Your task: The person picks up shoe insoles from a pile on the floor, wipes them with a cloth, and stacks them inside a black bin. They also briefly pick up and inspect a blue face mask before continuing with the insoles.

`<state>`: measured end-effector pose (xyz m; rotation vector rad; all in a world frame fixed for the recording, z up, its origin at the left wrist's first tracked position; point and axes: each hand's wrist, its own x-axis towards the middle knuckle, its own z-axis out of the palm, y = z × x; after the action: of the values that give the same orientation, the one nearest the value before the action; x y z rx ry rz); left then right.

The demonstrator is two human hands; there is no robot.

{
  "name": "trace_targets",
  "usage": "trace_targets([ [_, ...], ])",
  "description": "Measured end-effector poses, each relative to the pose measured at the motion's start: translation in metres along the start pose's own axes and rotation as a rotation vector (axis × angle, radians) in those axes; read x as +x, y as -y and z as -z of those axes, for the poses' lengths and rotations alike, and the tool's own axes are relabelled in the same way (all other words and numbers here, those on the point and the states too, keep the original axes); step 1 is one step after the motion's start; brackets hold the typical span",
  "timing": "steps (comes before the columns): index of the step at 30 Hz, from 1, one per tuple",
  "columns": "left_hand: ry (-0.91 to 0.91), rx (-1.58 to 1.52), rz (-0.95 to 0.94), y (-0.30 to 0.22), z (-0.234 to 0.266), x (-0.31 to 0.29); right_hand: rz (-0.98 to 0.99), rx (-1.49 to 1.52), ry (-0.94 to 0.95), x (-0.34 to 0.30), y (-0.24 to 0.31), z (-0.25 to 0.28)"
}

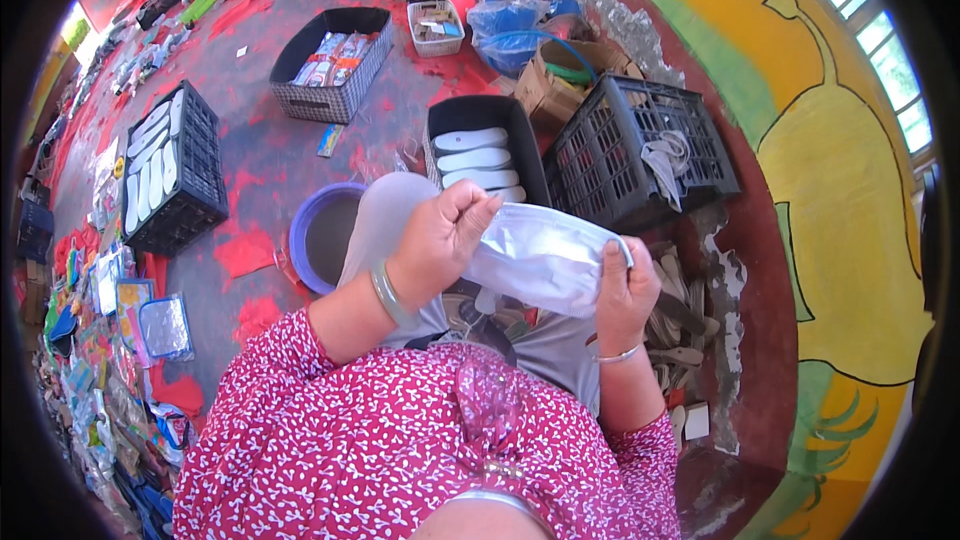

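A white, glossy, oblong piece with a pale bound edge (545,258) is stretched between my two hands above my lap. Its exact kind does not show. My left hand (440,235) pinches its upper left end, fingers curled and thumb on top. At the opposite end, my right hand (626,292) grips the edge between thumb and bent fingers. Just beyond the piece stands a dark fabric bin (432,140) holding several white sole-shaped pieces (472,139).
Left of my knee is a purple-rimmed tub (298,240). A black crate (205,180) of white sole-shaped pieces stands farther left. Another black crate (640,145) has a grey cloth on its side. Shoe-shaped forms (675,340) lie to the right, near the painted wall (840,240).
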<state>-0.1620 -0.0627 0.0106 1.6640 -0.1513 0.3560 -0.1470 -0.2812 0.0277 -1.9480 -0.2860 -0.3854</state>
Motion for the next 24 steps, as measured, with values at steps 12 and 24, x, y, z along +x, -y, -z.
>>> trace_targets([
  [12,0.005,0.003,0.0,-0.012,-0.008,0.0,-0.035,-0.135,-0.064,0.0,0.006,-0.012],
  [24,-0.082,-0.039,-0.042,-0.025,0.003,0.01,0.01,0.116,0.078,0.01,0.003,0.008],
])
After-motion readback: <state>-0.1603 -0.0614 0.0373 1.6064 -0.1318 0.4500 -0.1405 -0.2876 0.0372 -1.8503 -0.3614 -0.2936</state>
